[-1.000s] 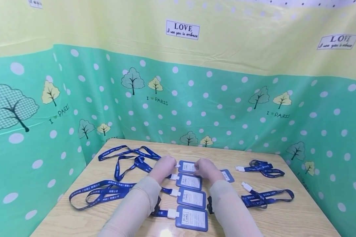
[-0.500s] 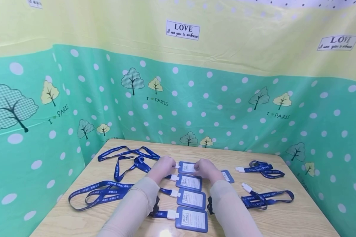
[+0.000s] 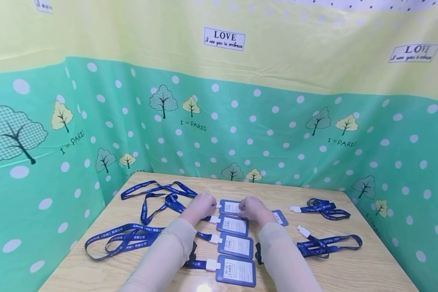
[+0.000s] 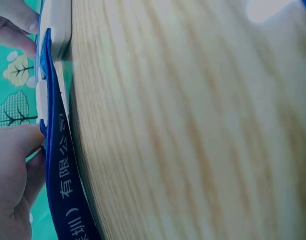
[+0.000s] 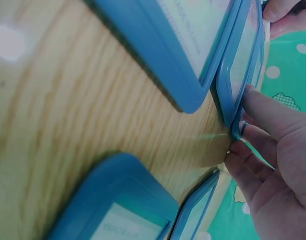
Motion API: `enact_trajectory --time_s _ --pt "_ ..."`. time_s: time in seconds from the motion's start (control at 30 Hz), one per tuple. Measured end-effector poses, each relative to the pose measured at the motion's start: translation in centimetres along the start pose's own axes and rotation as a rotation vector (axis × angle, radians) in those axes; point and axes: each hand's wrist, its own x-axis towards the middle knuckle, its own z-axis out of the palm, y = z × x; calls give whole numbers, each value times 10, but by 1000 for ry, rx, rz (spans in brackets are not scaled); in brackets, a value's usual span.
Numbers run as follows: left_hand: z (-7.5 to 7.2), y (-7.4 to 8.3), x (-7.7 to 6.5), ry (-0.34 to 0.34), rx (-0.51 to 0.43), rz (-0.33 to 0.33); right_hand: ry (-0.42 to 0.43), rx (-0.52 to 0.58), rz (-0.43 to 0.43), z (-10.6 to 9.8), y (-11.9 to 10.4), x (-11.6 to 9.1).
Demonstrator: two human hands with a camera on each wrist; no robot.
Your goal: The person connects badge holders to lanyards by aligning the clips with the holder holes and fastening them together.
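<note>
In the head view my left hand (image 3: pixel 203 206) pinches the blue lanyard (image 3: pixel 184 190) beside the white clip (image 3: pixel 218 205) of the farthest badge holder (image 3: pixel 229 207). The left wrist view also has this left hand (image 4: pixel 15 170) with thumb and finger at the strap. My right hand (image 3: pixel 254 209) holds the right edge of the same blue-framed badge holder, which lies flat. Seen from the right wrist, the right hand (image 5: pixel 273 165) has its thumb on top of the holder's corner and fingers at its side. Nearer me lie a second (image 3: pixel 232 224), third (image 3: pixel 235 245) and fourth badge holder (image 3: pixel 235 270) in a column.
Blue lanyards (image 3: pixel 120 239) spread left of the column on the wooden table (image 3: pixel 270 186). At the right lie two more lanyards, a far one (image 3: pixel 325 209) and a near one (image 3: pixel 332 245). Another badge holder (image 3: pixel 280 217) is partly behind my right arm. Patterned curtain (image 3: pixel 270 134) surrounds the table.
</note>
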Motion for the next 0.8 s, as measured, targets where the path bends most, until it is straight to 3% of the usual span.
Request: enact_trajectory --time_s 0.43,0.8 --pt "2 -2 2 -3 11 24 -8 12 6 0 0 -1" --pt "2 -1 11 -16 -13 -45 -15 38 35 0 0 -1"
